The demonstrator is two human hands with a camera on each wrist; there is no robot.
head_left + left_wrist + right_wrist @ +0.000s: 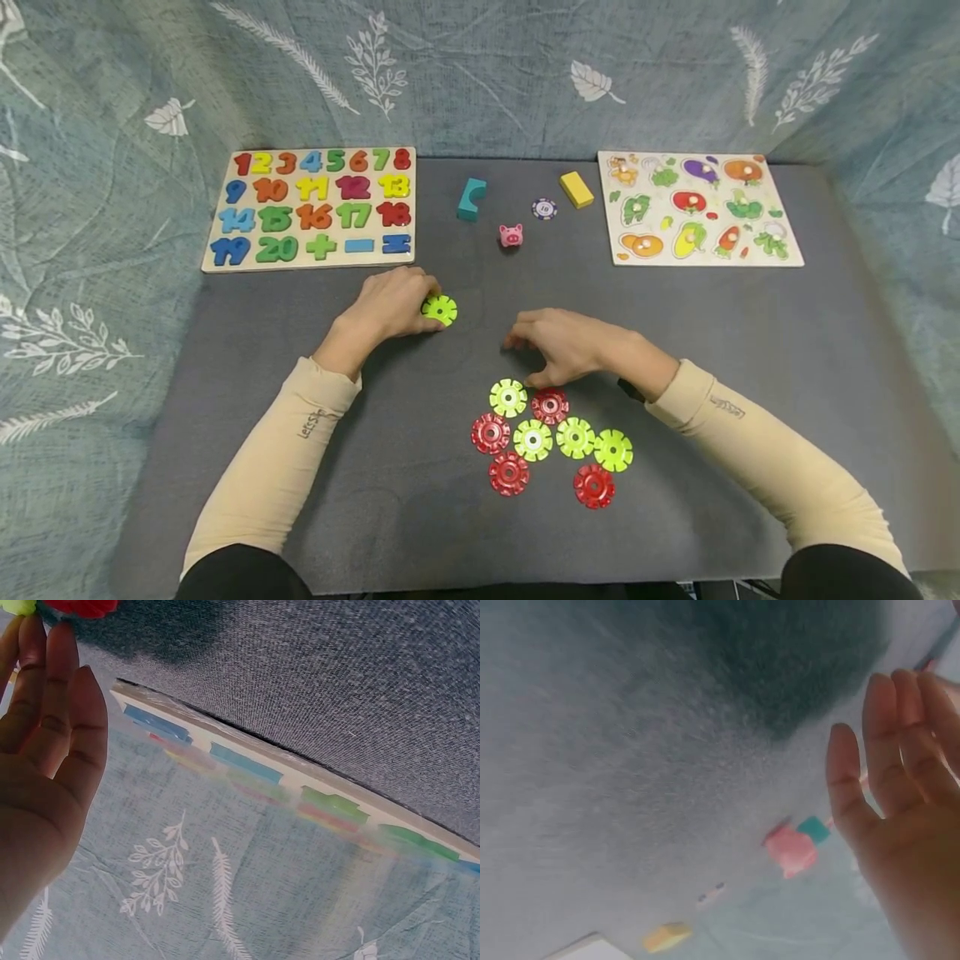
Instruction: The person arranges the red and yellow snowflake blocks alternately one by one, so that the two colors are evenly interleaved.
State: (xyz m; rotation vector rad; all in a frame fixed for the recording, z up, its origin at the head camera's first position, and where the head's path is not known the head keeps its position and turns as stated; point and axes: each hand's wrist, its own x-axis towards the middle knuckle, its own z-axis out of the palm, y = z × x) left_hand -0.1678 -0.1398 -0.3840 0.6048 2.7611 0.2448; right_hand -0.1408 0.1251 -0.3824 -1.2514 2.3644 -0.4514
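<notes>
Held by the Edge

The hands are apart. The left hand (393, 302) pinches a flat, lime-green plastic disc with notches (440, 311) by its edge, maybe so its slots stay free. (Its wrist view shows a shiny red piece (81, 606) there too; I can't tell if they join.) The right hand (566, 342) looks bare, fingers a bit bent. Near its thumb lie loose green and red notched discs (532, 425), likely close for easy reaching. Farther back, a small pink pig (511, 236), a wooden number board (341, 247) and a white vegetable board (660, 260) seem kept out of the way.

Beige forearm sleeves (273, 475) with small dark print (310, 422), black upper sleeves (243, 573)
</notes>
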